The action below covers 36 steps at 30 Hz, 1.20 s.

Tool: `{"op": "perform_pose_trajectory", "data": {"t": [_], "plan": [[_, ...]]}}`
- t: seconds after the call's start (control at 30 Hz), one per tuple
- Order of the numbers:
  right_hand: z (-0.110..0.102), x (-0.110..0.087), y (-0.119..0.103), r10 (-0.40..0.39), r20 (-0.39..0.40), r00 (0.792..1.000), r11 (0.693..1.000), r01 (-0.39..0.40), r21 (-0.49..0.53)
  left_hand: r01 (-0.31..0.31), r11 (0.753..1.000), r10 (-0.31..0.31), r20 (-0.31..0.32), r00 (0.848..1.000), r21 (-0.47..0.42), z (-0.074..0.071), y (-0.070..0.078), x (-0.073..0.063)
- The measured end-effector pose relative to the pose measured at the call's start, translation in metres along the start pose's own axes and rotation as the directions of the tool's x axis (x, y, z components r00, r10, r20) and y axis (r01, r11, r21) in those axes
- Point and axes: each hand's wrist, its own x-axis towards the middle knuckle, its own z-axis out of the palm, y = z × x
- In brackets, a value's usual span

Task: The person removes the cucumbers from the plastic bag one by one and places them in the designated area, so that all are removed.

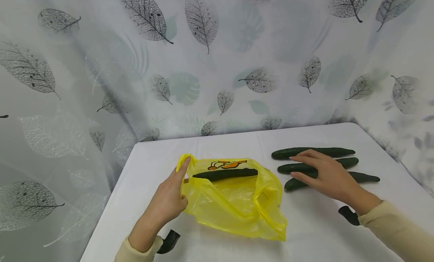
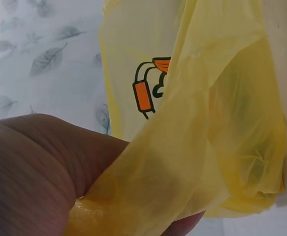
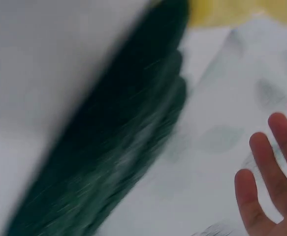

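Observation:
My left hand [image 1: 168, 198] grips the left edge of a yellow plastic bag [image 1: 234, 218], its film bunched between thumb and fingers in the left wrist view. The bag lies on its side with its mouth spread toward me. Inside it rests one dark green cucumber [image 1: 225, 174]. To the right, three more cucumbers lie side by side: a far one [image 1: 322, 152], a middle one [image 1: 348, 163] and a near one [image 1: 364, 177]. Over them hovers my right hand [image 1: 330, 178], fingers spread and holding nothing; in the right wrist view the cucumbers [image 3: 113, 113] look blurred.
A white-covered table [image 1: 152, 156] carries everything. Behind it and along both sides hangs a leaf-patterned curtain [image 1: 230, 62]. Black curved pieces show at both wrists, one by the left cuff [image 1: 138, 252] and one by the right cuff [image 1: 383, 216].

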Motion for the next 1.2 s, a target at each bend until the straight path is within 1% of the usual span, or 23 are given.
{"op": "perform_pose_trajectory", "data": {"t": [0.1, 0.17, 0.27, 0.37, 0.5, 0.57, 0.63, 0.67, 0.73, 0.87, 0.97, 1.03, 1.1, 1.13, 1.2], "plan": [[-0.002, 0.007, -0.025, -0.023, -0.045, 0.999, 0.998, 0.026, 0.054, 0.004, 1.0, -0.004, 0.002, 1.0, -0.006, 0.001, 0.0, 0.001], [-0.004, 0.013, -0.041, -0.056, -0.072, 0.996, 0.994, 0.062, 0.085, 0.003, 1.0, -0.003, 0.002, 1.0, -0.005, 0.001, 0.0, 0.002], [-0.005, 0.021, -0.065, -0.131, -0.111, 0.985, 0.983, 0.144, 0.113, 0.002, 1.0, -0.002, -0.002, 1.0, 0.002, 0.001, 0.0, 0.002], [-0.004, 0.029, -0.088, -0.208, -0.133, 0.969, 0.966, 0.224, 0.126, -0.001, 1.0, 0.001, -0.007, 1.0, 0.005, 0.001, -0.001, 0.002], [-0.002, 0.038, -0.117, -0.26, -0.097, 0.961, 0.945, 0.274, 0.181, 0.0, 1.0, 0.0, -0.005, 1.0, 0.006, 0.001, -0.003, 0.0], [0.0, 0.041, -0.129, -0.269, -0.061, 0.961, 0.932, 0.276, 0.233, 0.0, 1.0, 0.0, -0.002, 1.0, 0.004, 0.0, -0.003, 0.0], [0.001, 0.045, -0.14, -0.278, -0.027, 0.96, 0.913, 0.272, 0.305, -0.002, 1.0, 0.002, 0.0, 1.0, 0.004, 0.0, -0.003, -0.001], [0.002, 0.047, -0.145, -0.283, -0.017, 0.959, 0.899, 0.271, 0.345, -0.004, 1.0, 0.004, -0.001, 1.0, 0.005, 0.0, -0.003, -0.001], [0.003, 0.051, -0.154, -0.293, -0.004, 0.956, 0.858, 0.265, 0.44, -0.007, 1.0, 0.007, -0.002, 1.0, 0.005, 0.0, -0.004, -0.002], [0.003, 0.059, -0.172, -0.291, -0.001, 0.957, 0.746, 0.227, 0.626, -0.002, 1.0, 0.002, -0.001, 1.0, -0.008, 0.001, -0.004, -0.002], [0.001, 0.064, -0.184, -0.259, 0.023, 0.966, 0.663, 0.16, 0.731, -0.002, 1.0, 0.002, 0.003, 1.0, -0.022, 0.001, -0.005, -0.003], [-0.001, 0.068, -0.191, -0.238, 0.039, 0.971, 0.605, 0.117, 0.788, -0.003, 1.0, 0.003, 0.006, 1.0, -0.026, 0.001, -0.005, -0.003], [-0.002, 0.072, -0.196, -0.219, 0.05, 0.974, 0.556, 0.083, 0.827, -0.003, 1.0, 0.003, 0.008, 1.0, -0.022, 0.001, -0.006, -0.003], [-0.003, 0.074, -0.198, -0.211, 0.053, 0.976, 0.534, 0.07, 0.843, -0.002, 1.0, 0.002, 0.008, 1.0, -0.021, 0.001, -0.006, -0.003], [-0.002, 0.078, -0.2, -0.192, 0.056, 0.98, 0.504, 0.049, 0.862, -0.001, 1.0, 0.001, 0.007, 1.0, -0.017, 0.001, -0.007, -0.003]]}}
